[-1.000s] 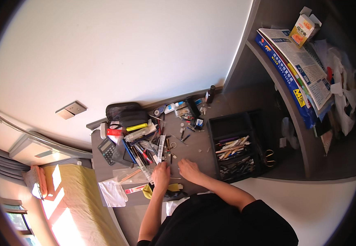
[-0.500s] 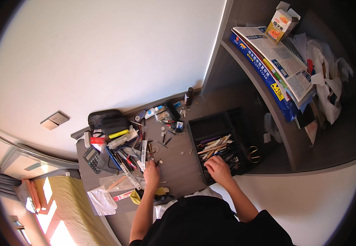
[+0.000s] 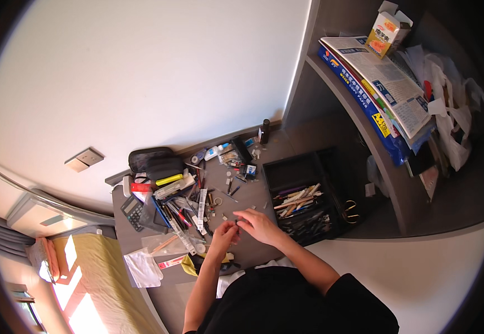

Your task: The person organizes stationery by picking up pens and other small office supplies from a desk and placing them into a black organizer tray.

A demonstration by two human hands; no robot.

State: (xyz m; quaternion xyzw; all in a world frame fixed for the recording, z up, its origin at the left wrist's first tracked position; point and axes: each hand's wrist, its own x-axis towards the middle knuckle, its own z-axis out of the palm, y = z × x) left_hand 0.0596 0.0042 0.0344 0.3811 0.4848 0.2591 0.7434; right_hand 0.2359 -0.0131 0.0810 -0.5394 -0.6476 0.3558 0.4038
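A small dark pen-like piece [image 3: 237, 223] sits pinched between the left hand [image 3: 223, 233] and right hand [image 3: 257, 223], above the surface's [image 3: 253, 195] near edge. It looks light, stiff, best held at its ends.

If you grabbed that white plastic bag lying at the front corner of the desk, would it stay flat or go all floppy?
The white plastic bag would probably go floppy: it lies crumpled and wrinkled, not stiff. It likely weighs very little, since it looks thin and nearly empty. Pushed, it might slide or bunch up rather than roll, because it sits flat near the desk edge.
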